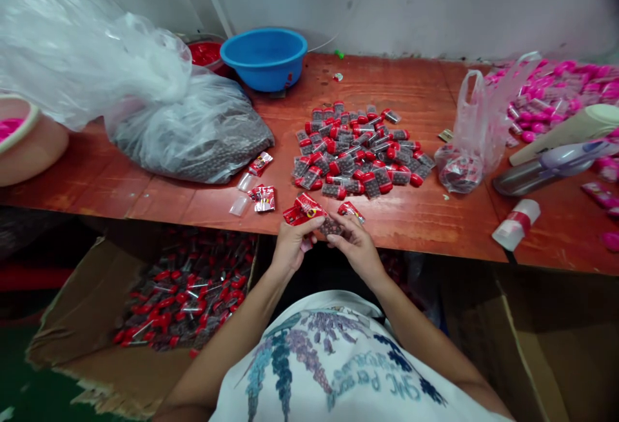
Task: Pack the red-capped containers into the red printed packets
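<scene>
Just off the table's front edge, my left hand (289,244) pinches printed red sachets (304,208), which fan out above its thumb. My right hand (360,248) closes its fingertips around a small clear container of dark beads (331,226), close against the left fingers. Another red sachet (351,211) lies just beyond the right fingers. To the left, more red sachets (264,198) rest beside small clear empty tubes (239,205). Farther back spreads a pile of red-capped bead containers (360,151). My palms are hidden from view.
A plastic bag of dark beads (193,131) and a blue basin (264,54) stand at the back left. At right are a knotted clear bag (464,151), a bottle (546,167), a roll (516,224) and pink items (565,93). A cardboard box (91,299) of red-capped containers sits below left.
</scene>
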Available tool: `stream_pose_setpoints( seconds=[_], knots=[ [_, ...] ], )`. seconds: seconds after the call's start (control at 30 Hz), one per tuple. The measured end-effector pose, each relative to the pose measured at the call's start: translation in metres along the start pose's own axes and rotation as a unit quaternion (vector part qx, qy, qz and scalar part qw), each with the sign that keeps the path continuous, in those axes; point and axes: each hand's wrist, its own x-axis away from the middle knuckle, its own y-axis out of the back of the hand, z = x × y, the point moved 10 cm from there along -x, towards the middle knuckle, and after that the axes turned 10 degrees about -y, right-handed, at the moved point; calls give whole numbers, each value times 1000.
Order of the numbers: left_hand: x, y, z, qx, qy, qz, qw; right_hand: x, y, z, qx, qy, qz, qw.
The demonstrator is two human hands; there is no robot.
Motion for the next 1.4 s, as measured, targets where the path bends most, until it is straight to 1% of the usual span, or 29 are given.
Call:
stream_pose_setpoints(
  seconds=[0.1,0.17,0.23,0.27,0.33,0.43,0.53,0.6,0.67,0.73,0.8,0.87,0.97,1.0,1.03,1.07,1.13,1.2,1.23,1.27,1.3,1.33,1.37,1.4],
  knots=[
    [5,-5,-2,-28,10,7,1000,6,3,13,101,61,-29,993],
    [7,-8,-7,-40,-12,9,999,13,2,25,171,112,-46,978],
    [7,-9,-13,-38,-47,2,998,17,0,29,189,130,-51,972],
    [7,-9,-15,-27,-62,-2,998,17,1,27,180,121,-52,975],
    [7,-11,-14,0,-73,-4,997,14,3,19,133,78,-53,987],
    [9,-18,-8,17,-48,23,998,8,3,1,13,-7,-39,999],
    [12,-23,0,15,-11,52,998,4,1,-7,-87,-60,-21,994],
    [12,-20,0,17,-4,46,999,1,2,-7,-113,-66,-9,991],
    [11,-13,-2,10,-8,24,1000,-1,2,-4,-105,-58,8,993],
    [11,-8,-4,-12,-12,11,1000,-2,5,-2,-63,-37,13,997],
    [11,-10,-3,-37,-13,22,999,-3,8,1,-4,-14,-5,1000],
    [13,-15,2,-51,-9,45,998,-3,11,1,38,-3,-28,999],
    [14,-22,15,-31,19,65,997,-4,16,-4,41,-22,-26,999],
    [13,-22,20,-10,33,61,998,-4,22,-7,35,-35,-25,998],
    [13,-21,24,18,50,53,997,-4,32,-12,33,-50,-33,998],
    [12,-19,27,50,69,41,996,-4,47,-16,38,-65,-52,996],
    [12,-13,34,111,113,14,987,-2,89,-24,84,-89,-118,985],
    [12,-9,37,144,146,-2,979,3,130,-24,182,-96,-194,959],
    [12,-8,38,149,153,-4,977,6,143,-21,238,-95,-225,940],
    [12,-8,38,150,152,-6,977,9,150,-15,286,-87,-254,920],
    [12,-8,37,149,147,-7,978,11,149,-8,320,-74,-272,905],
    [12,-9,38,149,140,-9,979,13,140,-1,337,-56,-274,899],
    [12,-10,39,151,135,-12,979,13,123,5,336,-34,-261,904],
    [11,-12,40,152,131,-16,980,10,99,10,321,-9,-225,920]
  ],
)
